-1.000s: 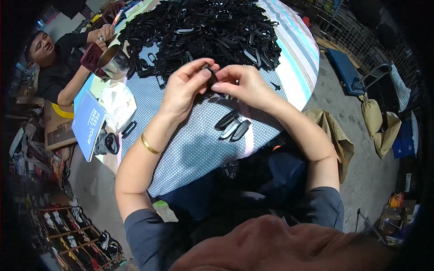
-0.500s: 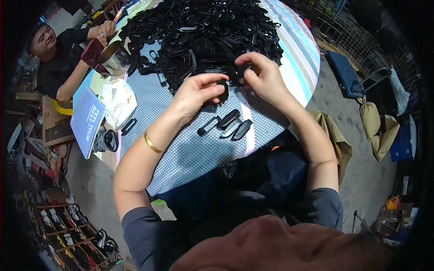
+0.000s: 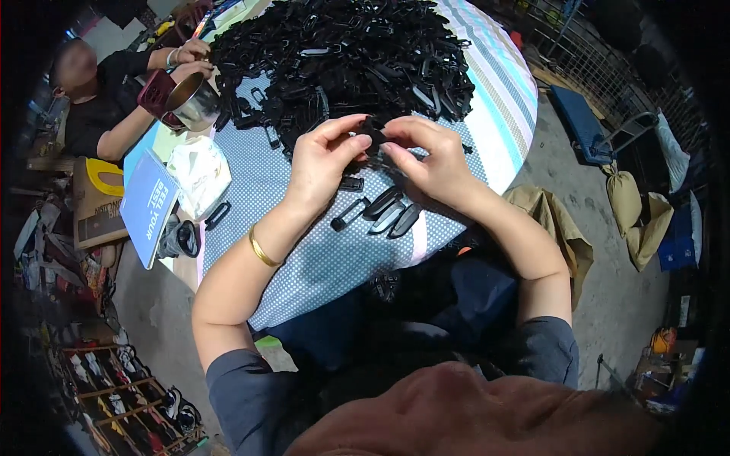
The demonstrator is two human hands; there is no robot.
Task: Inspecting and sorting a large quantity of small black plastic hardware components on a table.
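Note:
Between my fingertips, above the near edge of the pile, is a small black plastic piece (image 3: 372,131). My left hand (image 3: 323,161) pinches it from one side with thumb and forefinger. On the other side my right hand (image 3: 433,158) grips it with thumb and fingers. Its exact shape is partly covered by the fingers. Just below the hands, a few oblong black plastic pieces (image 3: 392,216) lie side by side on the cloth, with a black open frame (image 3: 350,214) to their left. Beyond my hands rises a big heap of similar black plastic pieces (image 3: 342,64).
A patterned cloth (image 3: 304,258) covers the round table. At the left are a blue notebook (image 3: 148,209), a white plastic bag (image 3: 199,175), a metal cup (image 3: 192,102) and a dark roll (image 3: 179,239). A co-worker's hands (image 3: 192,61) are at the far left edge.
My right hand has moved left and down from the heap's edge to meet my left hand. Both now hold the black plastic piece together. The co-worker's hands have shifted.

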